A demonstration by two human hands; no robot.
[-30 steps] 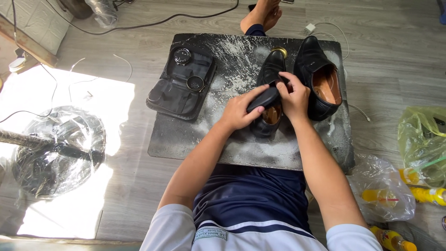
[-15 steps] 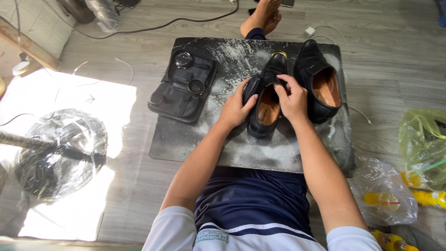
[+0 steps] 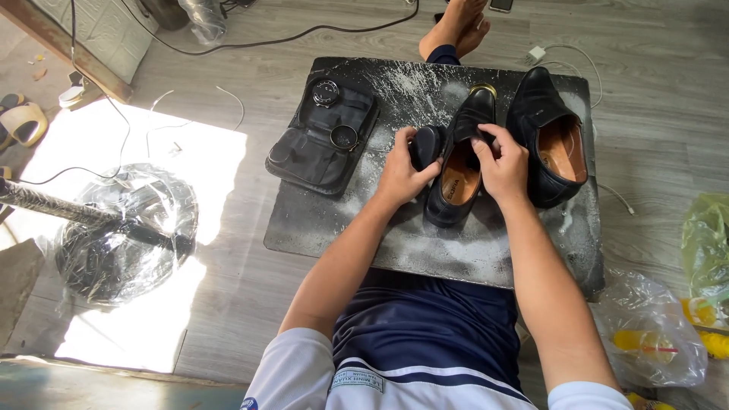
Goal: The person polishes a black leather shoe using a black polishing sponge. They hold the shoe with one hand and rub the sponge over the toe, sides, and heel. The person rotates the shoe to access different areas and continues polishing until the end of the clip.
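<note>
Since a second ago the black shoe brush (image 3: 426, 146) has come off the top of the shoe and now sits against its left side, and the shoe's tan inside, covered before, shows. The left hand (image 3: 400, 173) is closed around the brush, pressing it to the left flank of the black leather shoe (image 3: 458, 171). The right hand (image 3: 503, 163) grips the same shoe at its right rim, fingers curled over the edge into the opening. That shoe lies toe-far on the dark, white-dusted bench (image 3: 395, 235), about in its middle. Just to its right stands a second black shoe (image 3: 548, 137), also toe-far, close beside the first. On the bench's far left lies an open black pouch (image 3: 319, 148) with two round tins (image 3: 326, 92) resting on it. Off to the left, on the floor, sits a fan base wrapped in clear plastic (image 3: 125, 228). Clear plastic bags (image 3: 653, 338) lie on the floor near right.
</note>
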